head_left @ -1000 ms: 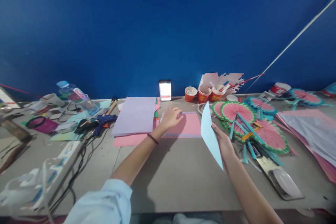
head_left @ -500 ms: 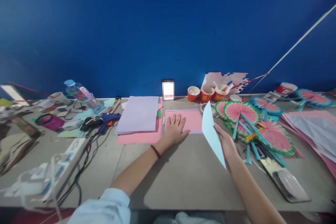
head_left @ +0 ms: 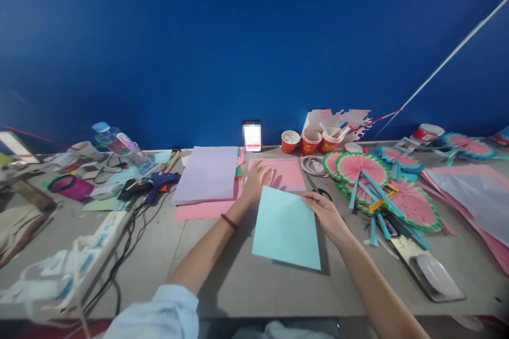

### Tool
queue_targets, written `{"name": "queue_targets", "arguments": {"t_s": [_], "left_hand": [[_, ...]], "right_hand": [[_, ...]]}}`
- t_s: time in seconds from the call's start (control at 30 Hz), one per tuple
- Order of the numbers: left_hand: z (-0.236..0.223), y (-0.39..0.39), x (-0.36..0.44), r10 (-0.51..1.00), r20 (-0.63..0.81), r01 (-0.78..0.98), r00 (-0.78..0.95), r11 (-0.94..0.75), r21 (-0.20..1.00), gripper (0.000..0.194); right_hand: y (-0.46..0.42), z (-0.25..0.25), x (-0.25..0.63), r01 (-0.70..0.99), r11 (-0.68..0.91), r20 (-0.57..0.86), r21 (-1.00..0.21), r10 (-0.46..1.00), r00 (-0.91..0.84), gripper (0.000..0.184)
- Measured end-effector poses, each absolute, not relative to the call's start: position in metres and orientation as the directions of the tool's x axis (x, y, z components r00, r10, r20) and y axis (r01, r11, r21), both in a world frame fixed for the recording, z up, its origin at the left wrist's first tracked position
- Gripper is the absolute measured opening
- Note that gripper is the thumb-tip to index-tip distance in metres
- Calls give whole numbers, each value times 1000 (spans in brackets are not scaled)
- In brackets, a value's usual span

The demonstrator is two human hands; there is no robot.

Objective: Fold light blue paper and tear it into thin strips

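The right hand [head_left: 325, 214] has thumb and fingers pinched tight on the aqua paper sheet [head_left: 286, 230], at its one o'clock corner. The sheet is plain, four-cornered and unmarked, slightly skewed, held over the near middle of the grey table [head_left: 230, 296]; a shadow beneath its six o'clock edge shows that edge lifted. At eleven o'clock from it the left hand [head_left: 257, 177] lies over a pink paper sheet [head_left: 291, 172], fingers a little bent; I can't tell whether they grip. Lilac paper [head_left: 210, 172] sits at ten o'clock, red paper cups [head_left: 310, 144] at one, watermelon-patterned fans [head_left: 353, 162] at two.
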State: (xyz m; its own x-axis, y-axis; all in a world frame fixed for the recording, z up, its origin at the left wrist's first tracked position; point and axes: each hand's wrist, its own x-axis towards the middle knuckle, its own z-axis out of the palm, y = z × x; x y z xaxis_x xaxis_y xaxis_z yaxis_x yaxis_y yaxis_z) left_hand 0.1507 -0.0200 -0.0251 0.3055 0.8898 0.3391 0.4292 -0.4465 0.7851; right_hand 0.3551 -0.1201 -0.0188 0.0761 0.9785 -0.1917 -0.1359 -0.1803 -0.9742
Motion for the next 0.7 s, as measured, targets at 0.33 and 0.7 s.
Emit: {"name": "queue_targets", "arguments": {"t_s": [0.33, 0.7], "left_hand": [[-23, -69, 104, 769, -188, 212, 611, 70, 975, 40], [-24, -86, 98, 869, 66, 546, 491, -366, 754, 21]], "right_hand": [[-116, -32, 342, 326, -8, -10, -945, 1000, -4, 35], [-103, -35, 339, 612, 266, 160, -745, 961, -224, 15]]}}
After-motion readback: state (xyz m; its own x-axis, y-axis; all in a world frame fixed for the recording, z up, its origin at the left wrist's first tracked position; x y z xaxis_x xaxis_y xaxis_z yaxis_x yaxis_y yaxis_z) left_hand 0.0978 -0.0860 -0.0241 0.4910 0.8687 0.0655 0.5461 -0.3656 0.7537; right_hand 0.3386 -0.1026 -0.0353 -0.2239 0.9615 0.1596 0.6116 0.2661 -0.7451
